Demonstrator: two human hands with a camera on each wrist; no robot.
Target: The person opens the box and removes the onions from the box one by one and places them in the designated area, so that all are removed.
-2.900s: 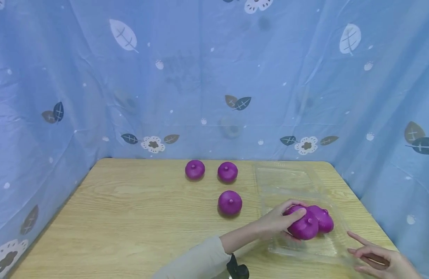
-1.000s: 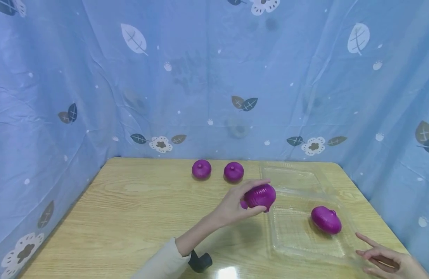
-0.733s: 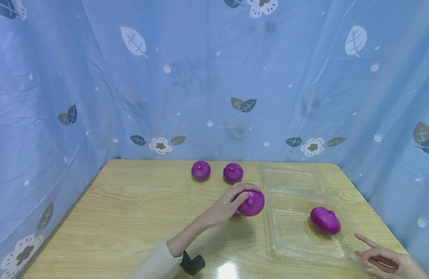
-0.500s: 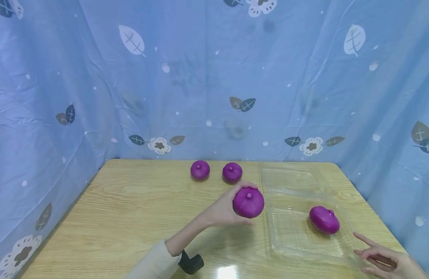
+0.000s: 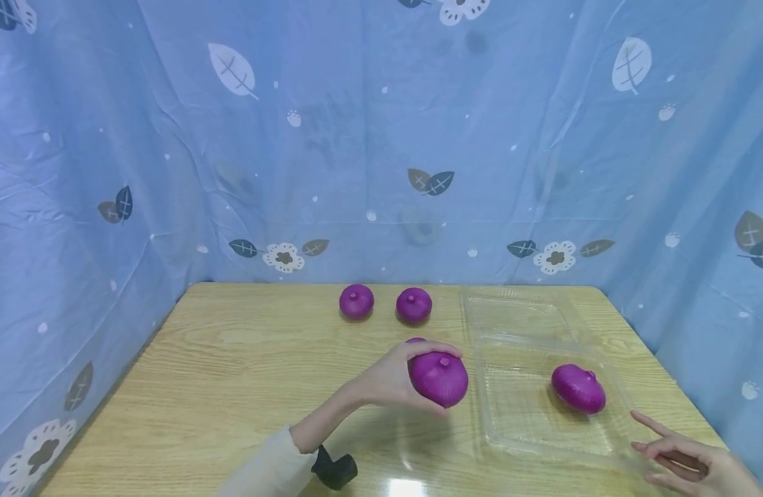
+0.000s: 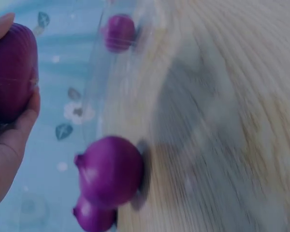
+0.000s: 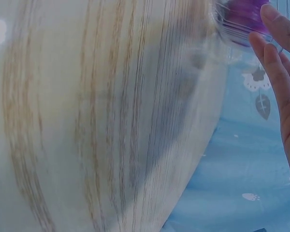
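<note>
My left hand grips a purple onion above the table, left of a clear plastic container. In the left wrist view the thumb and a finger wrap around the held onion. Another onion is mostly hidden behind that hand. Inside the container's near half lies an onion on its side. My right hand is by the container's right edge, its fingers loosely bent and holding nothing. Whether its fingertips touch the rim cannot be made out.
Two onions, one on the left and one on the right, sit near the back edge of the wooden table. The container's other half lies flat behind the near one. A blue patterned curtain surrounds the table.
My left hand has carried its onion leftward out of the container to above the table. In the last half second it has sunk slightly. My right hand has stayed nearly still.
</note>
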